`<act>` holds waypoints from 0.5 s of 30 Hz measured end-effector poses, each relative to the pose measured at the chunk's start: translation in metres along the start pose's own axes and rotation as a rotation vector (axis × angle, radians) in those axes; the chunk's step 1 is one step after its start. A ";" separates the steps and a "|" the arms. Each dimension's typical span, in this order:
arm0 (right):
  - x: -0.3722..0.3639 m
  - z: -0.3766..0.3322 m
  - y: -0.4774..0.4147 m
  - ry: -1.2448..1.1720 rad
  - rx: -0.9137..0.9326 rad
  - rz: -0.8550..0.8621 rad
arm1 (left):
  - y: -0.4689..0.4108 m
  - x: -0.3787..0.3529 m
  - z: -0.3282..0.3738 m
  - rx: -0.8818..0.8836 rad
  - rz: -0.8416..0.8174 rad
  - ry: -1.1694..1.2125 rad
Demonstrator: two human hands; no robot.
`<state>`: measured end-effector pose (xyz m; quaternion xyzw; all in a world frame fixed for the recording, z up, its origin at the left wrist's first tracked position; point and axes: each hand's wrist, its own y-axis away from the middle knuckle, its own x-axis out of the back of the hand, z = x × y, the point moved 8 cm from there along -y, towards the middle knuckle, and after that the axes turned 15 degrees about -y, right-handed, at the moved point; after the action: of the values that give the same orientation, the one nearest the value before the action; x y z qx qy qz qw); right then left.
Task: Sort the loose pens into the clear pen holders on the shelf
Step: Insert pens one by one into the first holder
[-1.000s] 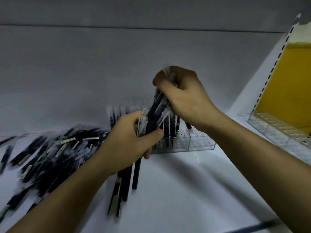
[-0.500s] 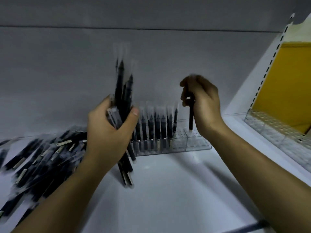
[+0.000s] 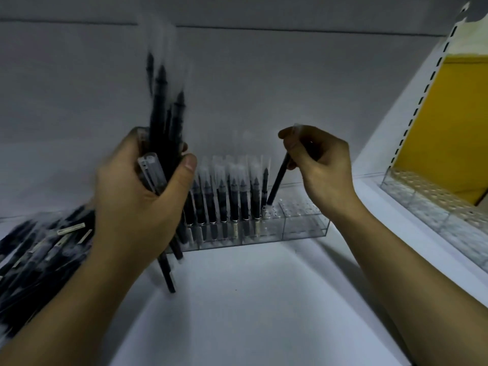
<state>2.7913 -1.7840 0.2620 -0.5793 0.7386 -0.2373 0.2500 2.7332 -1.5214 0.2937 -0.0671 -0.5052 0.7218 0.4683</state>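
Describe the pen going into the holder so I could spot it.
Find the clear holder at the back wall, with its row of upright pens. At the row's right end, the right hand pinches one pen: it alone leans.

Matt black plastic pens (image 3: 232, 199) stand in a glossy clear plastic holder (image 3: 303, 225).

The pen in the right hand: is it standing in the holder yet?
Not yet: the pen leans, pinched by the right hand, its lower end just at the top of the clear holder.
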 end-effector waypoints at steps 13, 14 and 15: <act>-0.021 0.002 0.015 0.277 0.101 -0.172 | 0.015 -0.017 0.003 0.037 -0.055 0.079; -0.022 0.001 0.016 0.284 0.108 -0.179 | 0.016 -0.018 0.001 0.058 -0.060 0.098; -0.023 0.001 0.017 0.284 0.111 -0.185 | 0.017 -0.018 -0.001 0.074 -0.065 0.111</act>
<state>2.7841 -1.7580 0.2521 -0.5908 0.6958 -0.3790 0.1519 2.7332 -1.5354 0.2725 -0.0732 -0.4532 0.7196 0.5210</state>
